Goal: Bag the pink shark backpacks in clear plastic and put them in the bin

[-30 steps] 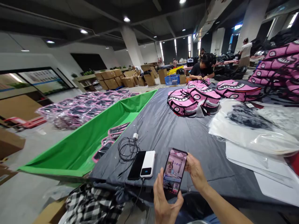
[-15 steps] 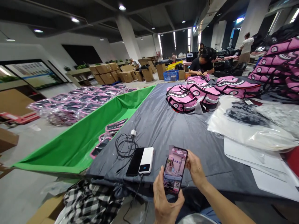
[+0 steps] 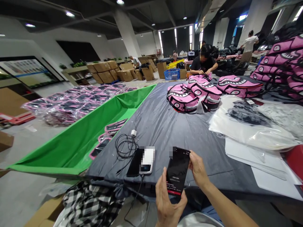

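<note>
1. Our left hand [image 3: 168, 205] grips the lower end of a phone [image 3: 177, 171], thumb against its left edge.
2. Our right hand [image 3: 198, 171] clasps the phone's upper right edge; its screen is dark.
3. The phone is held upright over the near edge of the desk [image 3: 165, 126].
4. Just left of it on the desk lie a white power bank [image 3: 147, 160], a second black phone [image 3: 134, 162] and a coiled cable [image 3: 125, 146].
5. Pink bags [image 3: 194, 94] sit farther back.
</note>
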Tool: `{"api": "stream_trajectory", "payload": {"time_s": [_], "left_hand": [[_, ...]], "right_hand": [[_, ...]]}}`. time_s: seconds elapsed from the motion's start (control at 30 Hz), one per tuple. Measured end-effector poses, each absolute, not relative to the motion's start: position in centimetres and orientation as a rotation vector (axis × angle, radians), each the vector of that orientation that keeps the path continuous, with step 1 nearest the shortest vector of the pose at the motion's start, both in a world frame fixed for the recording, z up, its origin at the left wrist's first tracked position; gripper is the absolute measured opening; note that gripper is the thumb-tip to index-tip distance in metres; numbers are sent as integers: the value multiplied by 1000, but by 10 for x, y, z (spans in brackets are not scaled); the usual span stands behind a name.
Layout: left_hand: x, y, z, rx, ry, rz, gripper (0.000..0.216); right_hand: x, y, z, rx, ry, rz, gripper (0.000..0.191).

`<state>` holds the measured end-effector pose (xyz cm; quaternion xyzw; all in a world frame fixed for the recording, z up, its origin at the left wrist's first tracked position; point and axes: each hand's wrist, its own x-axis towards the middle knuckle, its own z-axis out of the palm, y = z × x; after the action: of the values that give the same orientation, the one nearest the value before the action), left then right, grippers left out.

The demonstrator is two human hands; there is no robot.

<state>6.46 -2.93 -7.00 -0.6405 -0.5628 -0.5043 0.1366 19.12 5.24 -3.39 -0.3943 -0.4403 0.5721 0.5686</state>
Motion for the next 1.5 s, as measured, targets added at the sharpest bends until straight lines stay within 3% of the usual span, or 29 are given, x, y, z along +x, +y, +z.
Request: {"api": "stream_trajectory", "payload": {"time_s": [0.7,0.97,1.27,1.5], "left_hand": [[61,-32,-69,-1923,-1608,-1403,89],[60,-27,-74,-1819,-1714,-1381,94],[59,-21,-69,-1887,-1702,-1535,94],[67,-18,-64,-1929,-1605,-1487,97]], "right_hand": [[193,50,-33,-908,-1025,1344,56],[184,34,-33,-813,-1197,1443,42],[173,14,-51,-679,-1235,1686,62],[177,19,-42,-735,-1157,1557,68]]}}
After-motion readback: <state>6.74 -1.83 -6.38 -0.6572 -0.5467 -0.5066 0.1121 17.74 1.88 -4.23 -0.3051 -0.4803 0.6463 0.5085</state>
